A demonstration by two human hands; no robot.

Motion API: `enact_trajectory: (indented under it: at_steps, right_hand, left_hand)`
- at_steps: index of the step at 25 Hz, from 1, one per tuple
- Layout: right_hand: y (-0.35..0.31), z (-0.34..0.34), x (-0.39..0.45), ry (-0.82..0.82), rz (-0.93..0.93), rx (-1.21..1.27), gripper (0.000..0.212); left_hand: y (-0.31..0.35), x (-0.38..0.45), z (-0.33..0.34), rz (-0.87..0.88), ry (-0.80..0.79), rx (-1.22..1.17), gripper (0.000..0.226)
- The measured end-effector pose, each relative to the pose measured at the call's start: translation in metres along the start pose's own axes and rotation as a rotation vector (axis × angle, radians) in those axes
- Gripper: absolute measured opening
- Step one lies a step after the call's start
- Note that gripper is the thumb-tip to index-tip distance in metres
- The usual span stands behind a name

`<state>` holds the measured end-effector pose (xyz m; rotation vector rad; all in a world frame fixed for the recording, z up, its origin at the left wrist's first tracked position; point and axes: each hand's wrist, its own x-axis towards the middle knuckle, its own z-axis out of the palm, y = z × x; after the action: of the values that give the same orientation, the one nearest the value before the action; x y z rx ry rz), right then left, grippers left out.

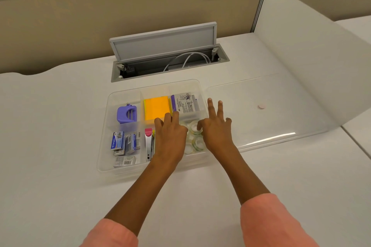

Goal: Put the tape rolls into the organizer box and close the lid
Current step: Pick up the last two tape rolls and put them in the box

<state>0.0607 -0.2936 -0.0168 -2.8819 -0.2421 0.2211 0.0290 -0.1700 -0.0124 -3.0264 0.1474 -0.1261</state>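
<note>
Near right compartment of the organizer box point(104, 158): tape rolls point(195, 136), several, clear with pale green cores, lying loose and partly stacked, between my two hands. I judge them light, rigid and slick on the outer face; best taken by pinching across the rim or hooking a finger through the core.

Left hand point(170, 136): palm down over the divider beside the rolls, fingers loosely curled, nothing seen held. Right hand point(215, 126): fingers spread wide, thumb touching the rolls, holding nothing.

Other compartments, outward: grey carton point(185, 103) far right; orange sticky notes point(156, 107) far centre; purple punch point(126, 114) far left; stapler point(148, 142) near centre; staple boxes point(124, 146) near left.

Lid point(271, 106): clear, thin, folded open flat on the desk point(50, 126) to the right of the box, a round snap point(261, 106) on it. I judge it flexible and light; take it by its far right edge to swing over. Closing not yet done.
</note>
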Motion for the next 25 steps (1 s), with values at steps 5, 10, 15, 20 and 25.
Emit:
enact_trajectory:
  at_steps: [5,10,15,20,25]
  right_hand:
    - [0.002,-0.001,0.001,0.058,-0.035,0.011,0.034]
    - [0.001,-0.001,-0.001,0.067,-0.023,0.006,0.022]
    - [0.001,0.0,-0.001,0.063,-0.011,0.01,0.022]
    - [0.003,-0.001,-0.001,0.039,0.018,0.091,0.018]
    - [0.012,-0.009,-0.003,0.037,0.038,0.155,0.008]
  left_hand:
    - [-0.003,0.002,0.006,0.004,0.017,-0.052,0.033]
    - [-0.003,0.009,0.003,0.023,-0.005,-0.017,0.035]
    - [-0.001,0.009,0.003,-0.021,-0.064,-0.062,0.033]
    - [-0.001,0.01,0.004,-0.045,-0.069,-0.106,0.03]
    - [-0.004,0.009,0.004,-0.075,-0.069,-0.183,0.023]
